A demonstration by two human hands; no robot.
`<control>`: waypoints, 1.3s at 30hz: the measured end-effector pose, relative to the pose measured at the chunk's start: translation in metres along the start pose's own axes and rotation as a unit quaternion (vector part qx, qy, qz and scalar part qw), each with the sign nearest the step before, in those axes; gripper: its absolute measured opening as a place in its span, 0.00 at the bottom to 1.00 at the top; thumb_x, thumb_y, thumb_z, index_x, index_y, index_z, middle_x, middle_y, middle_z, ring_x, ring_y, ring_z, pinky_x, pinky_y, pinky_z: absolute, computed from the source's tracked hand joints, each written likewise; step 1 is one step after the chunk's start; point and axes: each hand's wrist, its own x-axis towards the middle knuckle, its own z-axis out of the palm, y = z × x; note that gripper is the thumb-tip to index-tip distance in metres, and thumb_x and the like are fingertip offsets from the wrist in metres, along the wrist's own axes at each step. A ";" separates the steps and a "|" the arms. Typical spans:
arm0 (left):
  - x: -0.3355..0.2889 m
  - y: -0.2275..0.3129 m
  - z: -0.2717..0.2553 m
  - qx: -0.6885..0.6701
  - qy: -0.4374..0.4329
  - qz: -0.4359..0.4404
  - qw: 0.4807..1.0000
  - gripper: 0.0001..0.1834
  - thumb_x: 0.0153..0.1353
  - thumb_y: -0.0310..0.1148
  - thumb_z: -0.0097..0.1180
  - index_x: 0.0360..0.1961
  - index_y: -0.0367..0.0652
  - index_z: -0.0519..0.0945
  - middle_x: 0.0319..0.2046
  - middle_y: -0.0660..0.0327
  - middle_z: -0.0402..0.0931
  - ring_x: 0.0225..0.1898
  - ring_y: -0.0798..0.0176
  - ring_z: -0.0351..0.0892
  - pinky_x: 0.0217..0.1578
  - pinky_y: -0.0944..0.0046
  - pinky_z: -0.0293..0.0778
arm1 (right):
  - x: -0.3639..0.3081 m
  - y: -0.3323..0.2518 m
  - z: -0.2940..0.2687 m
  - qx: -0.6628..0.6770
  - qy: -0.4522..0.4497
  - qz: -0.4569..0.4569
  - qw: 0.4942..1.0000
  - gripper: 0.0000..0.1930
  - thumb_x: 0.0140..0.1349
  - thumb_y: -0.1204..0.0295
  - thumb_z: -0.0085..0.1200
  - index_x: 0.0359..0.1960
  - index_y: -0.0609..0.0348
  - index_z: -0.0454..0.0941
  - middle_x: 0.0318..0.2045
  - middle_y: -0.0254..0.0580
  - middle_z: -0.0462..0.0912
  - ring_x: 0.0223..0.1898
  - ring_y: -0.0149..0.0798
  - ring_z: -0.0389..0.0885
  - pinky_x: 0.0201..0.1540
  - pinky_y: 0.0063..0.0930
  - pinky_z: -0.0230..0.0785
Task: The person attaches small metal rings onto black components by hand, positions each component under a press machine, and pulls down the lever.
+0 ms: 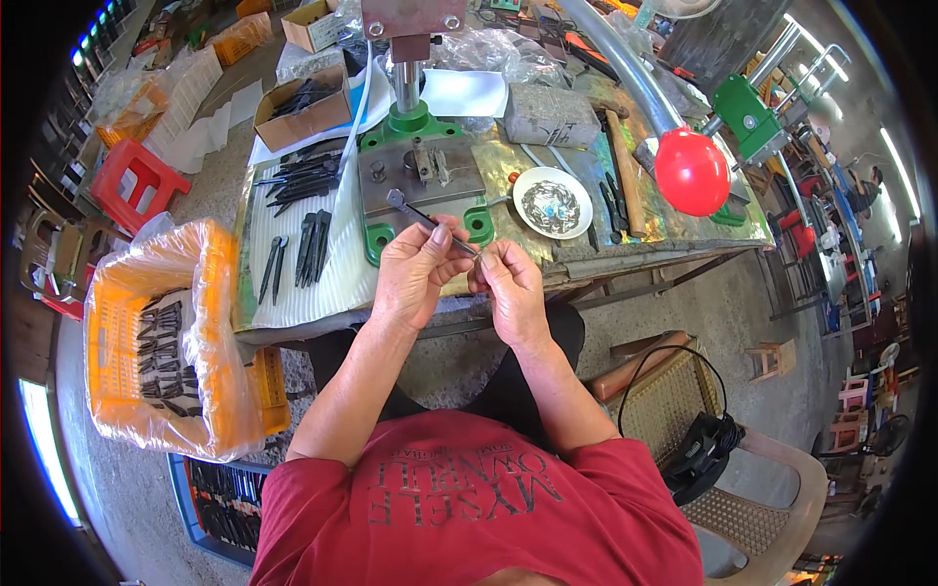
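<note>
Head view, and your left hand [418,273] has it: thumb and fingers pinching a slim black tool [418,213], its flat metal end tipped up and away from you. Your right hand [516,295] meets its lower end, thumb and forefinger pressed together; whether something small sits between them, you can't tell from here. Just beyond the tool stands the green press [408,122] with its steel bed. Right of that, a white dish [553,174] of small dark pieces, then a wooden-handled hammer [625,181], with a grey block [552,117] behind the dish. Swing left: more black tools [311,249] lie on a white ribbed sheet [342,269], and beside the table, an orange crate [109,342], plastic-lined, holds dark pieces too.
</note>
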 end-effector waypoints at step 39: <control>-0.006 -0.003 -0.005 0.039 0.040 0.057 0.997 0.08 0.53 0.31 0.50 0.33 0.41 0.71 0.29 0.62 0.72 0.28 0.68 0.73 0.22 0.74 0.68 | 0.007 0.012 0.004 0.078 0.018 0.036 0.996 0.07 0.54 0.69 0.48 0.26 0.58 0.65 0.19 0.29 0.66 0.20 0.24 0.63 0.24 0.16 0.57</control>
